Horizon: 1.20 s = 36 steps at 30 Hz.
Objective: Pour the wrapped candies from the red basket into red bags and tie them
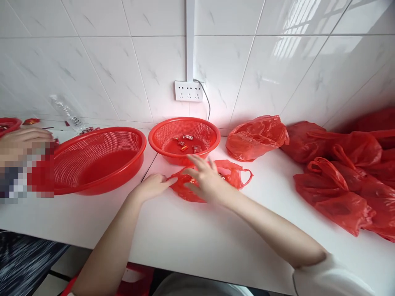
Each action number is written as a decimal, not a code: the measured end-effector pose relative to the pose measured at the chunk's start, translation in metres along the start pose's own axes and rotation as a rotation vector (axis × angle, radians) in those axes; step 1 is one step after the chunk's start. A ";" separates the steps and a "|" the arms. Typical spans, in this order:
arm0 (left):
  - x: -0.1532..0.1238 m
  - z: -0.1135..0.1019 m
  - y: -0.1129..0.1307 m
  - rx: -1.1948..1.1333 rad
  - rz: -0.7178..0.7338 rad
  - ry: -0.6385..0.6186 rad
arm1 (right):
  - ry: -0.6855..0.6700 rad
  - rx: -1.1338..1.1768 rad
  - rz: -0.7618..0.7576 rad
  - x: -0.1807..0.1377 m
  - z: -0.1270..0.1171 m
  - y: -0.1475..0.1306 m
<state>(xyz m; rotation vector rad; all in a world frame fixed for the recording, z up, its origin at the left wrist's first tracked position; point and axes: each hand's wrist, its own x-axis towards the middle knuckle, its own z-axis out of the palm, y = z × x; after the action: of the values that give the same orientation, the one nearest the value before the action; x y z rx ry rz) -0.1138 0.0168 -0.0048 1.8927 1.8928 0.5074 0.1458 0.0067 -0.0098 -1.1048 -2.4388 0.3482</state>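
A red plastic bag (193,197) lies on the white table in front of me, with small wrapped pieces showing through its opening. My left hand (153,185) is at the bag's left edge, its fingers curled closed on the plastic. Over the middle of the bag hovers my right hand (206,179), fingers spread and holding nothing that I can see. Just behind the bag stands a round red basket (160,142) with several small wrapped sweets (183,147) on its bottom.
To the left is a bigger red basket (131,174); a co-worker's hand (26,142) is beside it. A tied red bag (257,137) sits right of the round basket, and several filled red bags (342,189) pile up at the right. A socket strip (189,91) is on the tiled wall.
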 end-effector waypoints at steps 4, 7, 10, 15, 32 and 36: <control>0.000 0.031 0.020 0.005 0.038 -0.320 | -0.205 -0.157 0.485 -0.037 -0.034 0.060; -0.006 0.017 0.029 0.029 0.049 -0.287 | -0.307 -0.108 0.655 -0.059 -0.053 0.099; -0.012 -0.007 0.041 0.014 0.059 -0.285 | -0.422 0.216 0.584 -0.078 -0.072 0.129; -0.014 -0.046 0.067 -0.144 0.144 -0.216 | -0.338 0.353 0.359 -0.090 -0.118 0.145; 0.006 -0.007 0.195 -0.736 0.491 -0.370 | 0.472 0.308 -0.330 0.003 -0.144 0.013; 0.010 0.007 0.191 -0.872 0.340 -0.309 | 0.478 0.434 -0.275 -0.003 -0.136 0.024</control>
<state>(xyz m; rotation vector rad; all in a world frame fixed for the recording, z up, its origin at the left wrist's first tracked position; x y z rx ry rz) 0.0522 0.0286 0.0905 1.5467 0.9068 0.8991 0.2286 0.0265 0.0985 -0.5750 -1.9314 0.4386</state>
